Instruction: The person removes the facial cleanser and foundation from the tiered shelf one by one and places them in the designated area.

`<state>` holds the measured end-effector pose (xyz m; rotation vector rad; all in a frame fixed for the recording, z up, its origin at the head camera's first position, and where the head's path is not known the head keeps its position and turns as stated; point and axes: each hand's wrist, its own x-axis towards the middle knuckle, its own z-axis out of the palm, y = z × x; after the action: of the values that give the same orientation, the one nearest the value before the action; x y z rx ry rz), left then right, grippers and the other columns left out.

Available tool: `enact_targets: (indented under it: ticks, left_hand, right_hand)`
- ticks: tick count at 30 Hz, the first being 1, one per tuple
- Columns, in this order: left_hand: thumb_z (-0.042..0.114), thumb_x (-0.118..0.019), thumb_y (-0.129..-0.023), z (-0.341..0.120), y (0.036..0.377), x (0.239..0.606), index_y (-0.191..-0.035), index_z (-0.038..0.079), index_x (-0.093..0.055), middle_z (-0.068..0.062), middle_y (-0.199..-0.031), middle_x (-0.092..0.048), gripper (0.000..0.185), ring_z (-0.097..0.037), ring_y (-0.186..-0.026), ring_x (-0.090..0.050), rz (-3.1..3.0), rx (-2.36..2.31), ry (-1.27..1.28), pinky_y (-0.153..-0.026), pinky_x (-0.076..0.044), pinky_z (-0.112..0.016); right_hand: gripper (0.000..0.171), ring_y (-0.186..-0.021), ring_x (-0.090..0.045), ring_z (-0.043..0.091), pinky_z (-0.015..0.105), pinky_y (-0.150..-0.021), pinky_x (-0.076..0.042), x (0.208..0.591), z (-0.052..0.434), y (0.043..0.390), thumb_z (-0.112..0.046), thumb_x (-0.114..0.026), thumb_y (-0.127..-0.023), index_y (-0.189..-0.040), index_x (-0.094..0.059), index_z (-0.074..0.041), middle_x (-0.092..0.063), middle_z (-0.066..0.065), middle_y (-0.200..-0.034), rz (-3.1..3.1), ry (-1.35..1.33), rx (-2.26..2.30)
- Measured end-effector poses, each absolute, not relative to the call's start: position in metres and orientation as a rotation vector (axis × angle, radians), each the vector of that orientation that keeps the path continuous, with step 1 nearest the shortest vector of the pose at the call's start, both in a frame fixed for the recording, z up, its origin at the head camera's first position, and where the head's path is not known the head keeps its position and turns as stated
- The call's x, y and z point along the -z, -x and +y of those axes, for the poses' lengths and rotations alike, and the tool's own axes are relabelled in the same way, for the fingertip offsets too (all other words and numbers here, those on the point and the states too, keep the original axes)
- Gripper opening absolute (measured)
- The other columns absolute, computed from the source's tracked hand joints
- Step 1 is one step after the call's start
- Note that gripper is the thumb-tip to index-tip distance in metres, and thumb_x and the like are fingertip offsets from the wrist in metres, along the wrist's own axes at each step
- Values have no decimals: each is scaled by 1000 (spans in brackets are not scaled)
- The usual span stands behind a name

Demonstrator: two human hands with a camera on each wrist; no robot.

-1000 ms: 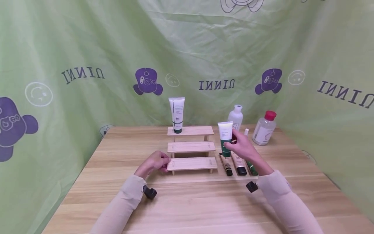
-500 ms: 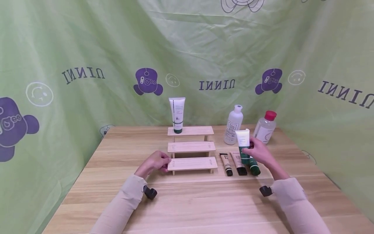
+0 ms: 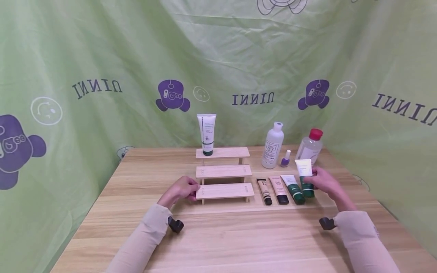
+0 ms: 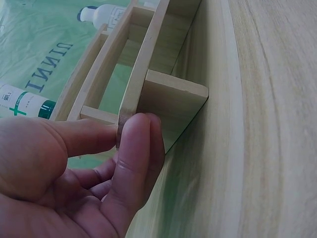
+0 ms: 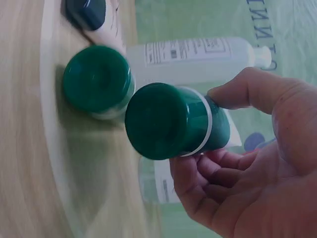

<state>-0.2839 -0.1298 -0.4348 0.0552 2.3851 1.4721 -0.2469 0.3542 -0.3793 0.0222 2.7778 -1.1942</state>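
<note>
My right hand grips a green tube low on the body near the cap, cap down, at the right end of the row of tubes on the table, just beside another green tube. It looks light and soft-walled, probably squeezable and a bit slick, so holding near the stiff cap shoulder seems safest. My left hand pinches the left end of the rack, thumb and finger on the lowest step. The right wrist view shows the cap off the wood; the head view hides that. The left wrist view shows the pinch on the board edge.
</note>
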Motion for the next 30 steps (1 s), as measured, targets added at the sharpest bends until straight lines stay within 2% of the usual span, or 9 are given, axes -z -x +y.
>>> enact_targets:
  ticks: [5,11,17,30]
  left_hand:
    - [5,-58,-96,-130,283,434,-106,-9,-65,-14,-79,-64,19,-16,-59,-61,2382,-1470,-48,-56,-60,-25]
    - [6,-58,-96,-129,284,434,-106,-9,-66,-14,-80,-65,19,-16,-60,-62,2389,-1467,-52,-56,-59,-25]
    - [5,-58,-96,-129,283,433,-105,-9,-66,-16,-80,-65,19,-16,-58,-62,2392,-1469,-64,-55,-59,-25]
    - [5,-58,-96,-130,283,433,-104,-10,-66,-16,-80,-66,18,-15,-56,-62,2394,-1467,-72,-54,-59,-25]
  right_hand:
    - [49,-87,-58,25,29,-69,-53,384,365,249,-13,-63,-90,-120,-45,20,-60,24,-102,2733,-104,1168]
    - [40,-78,-57,19,33,-67,-55,389,373,253,-13,-65,-87,-109,-50,17,-61,16,-91,2681,-175,1148]
    - [37,-73,-55,18,33,-66,-54,394,375,257,-15,-66,-87,-106,-54,14,-58,9,-85,2662,-194,1094]
    - [22,-67,-51,17,29,-60,-48,403,380,265,-17,-66,-87,-90,-62,5,-55,6,-77,2690,-174,984]
